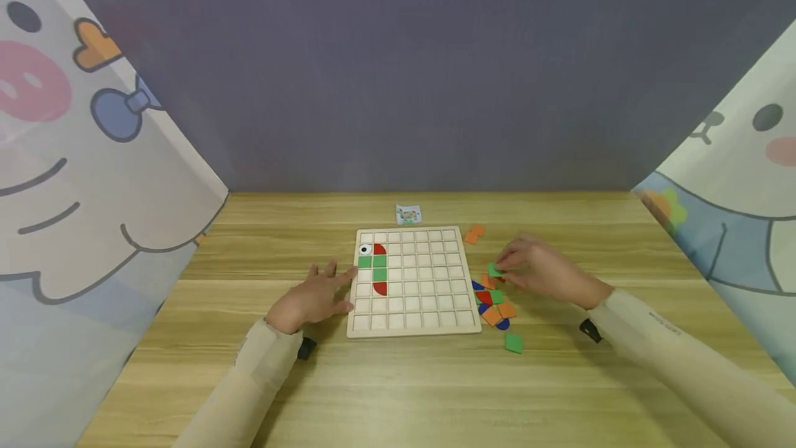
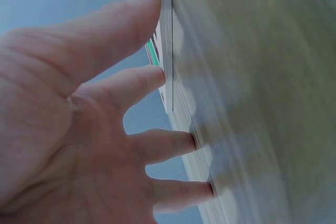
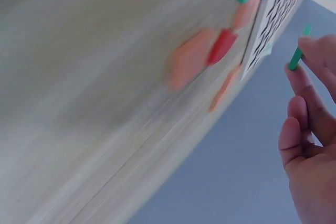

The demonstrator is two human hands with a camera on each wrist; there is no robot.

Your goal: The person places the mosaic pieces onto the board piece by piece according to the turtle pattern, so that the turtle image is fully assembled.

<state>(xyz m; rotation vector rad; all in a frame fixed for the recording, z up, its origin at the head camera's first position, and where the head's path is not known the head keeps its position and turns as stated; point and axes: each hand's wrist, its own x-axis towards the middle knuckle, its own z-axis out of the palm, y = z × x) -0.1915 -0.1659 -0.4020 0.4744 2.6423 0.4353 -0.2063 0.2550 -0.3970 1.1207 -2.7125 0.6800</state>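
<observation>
My right hand (image 1: 537,272) pinches a green square tile (image 3: 296,59) between thumb and index finger, above the loose tiles right of the board. The wooden grid board (image 1: 425,289) lies flat in the middle of the table. At its left side sit a white eye tile (image 1: 365,249), a red quarter-circle tile (image 1: 379,249), green square tiles (image 1: 380,274) and a second red quarter-circle (image 1: 380,288). With fingers spread, my left hand (image 1: 314,301) rests by the board's left edge; its thumb and index fingertip are right at the rim in the left wrist view.
Loose orange, blue, red and green tiles (image 1: 492,315) are heaped along the board's right edge. One green square (image 1: 513,343) lies apart, nearer me. Orange tiles (image 1: 474,234) lie by the far right corner. Behind the board is a small picture card (image 1: 408,214). A grey wall (image 1: 429,88) stands behind the table.
</observation>
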